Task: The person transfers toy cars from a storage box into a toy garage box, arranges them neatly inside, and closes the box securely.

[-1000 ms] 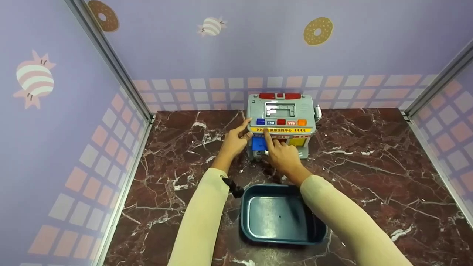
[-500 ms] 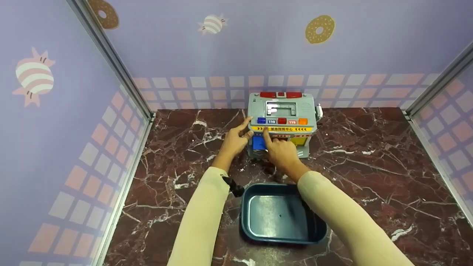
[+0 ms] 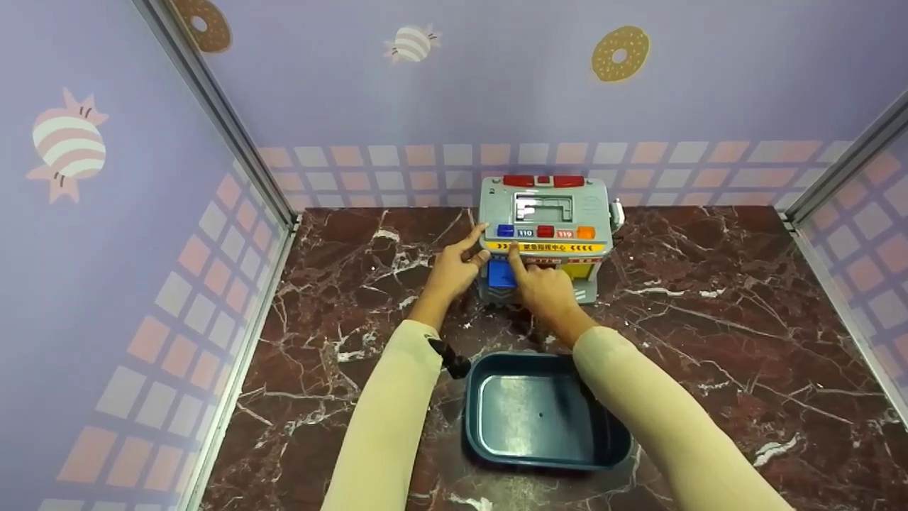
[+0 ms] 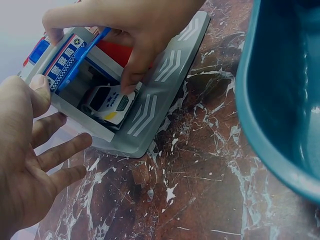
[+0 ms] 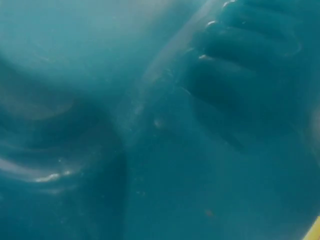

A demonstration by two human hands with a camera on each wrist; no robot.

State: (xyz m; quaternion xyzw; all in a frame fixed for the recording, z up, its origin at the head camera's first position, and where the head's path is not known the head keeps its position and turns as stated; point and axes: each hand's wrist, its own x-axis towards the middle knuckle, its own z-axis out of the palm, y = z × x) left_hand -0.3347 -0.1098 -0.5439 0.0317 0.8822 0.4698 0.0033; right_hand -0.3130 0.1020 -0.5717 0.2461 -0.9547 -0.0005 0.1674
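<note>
A grey toy rescue station (image 3: 596, 206) with coloured buttons and a yellow front strip stands against the back wall. My left hand (image 3: 452, 273) is at its left side, index finger at the roof edge and thumb by the front corner. In the left wrist view the other left fingers (image 4: 65, 152) spread loosely beside the wall. My right hand (image 3: 546, 287) reaches across the front, its index fingertip on the yellow strip. Another right digit touches a white toy police car (image 4: 112, 105) in the left doorway, under the raised blue door (image 4: 82, 57).
A dark teal plastic tub (image 3: 539, 419) stands in front of the station, below my right forearm. Its blurred teal surface (image 5: 200, 175) fills the right wrist view. The marbled tabletop (image 3: 709, 333) is bounded by patterned walls (image 3: 496, 92). A black wrist device (image 3: 450, 358) sits at my left cuff.
Both hands keep nearly the same places on the station. A small white patch below the right hand, visible a second ago, is now out of sight. The head view has shifted slightly.
</note>
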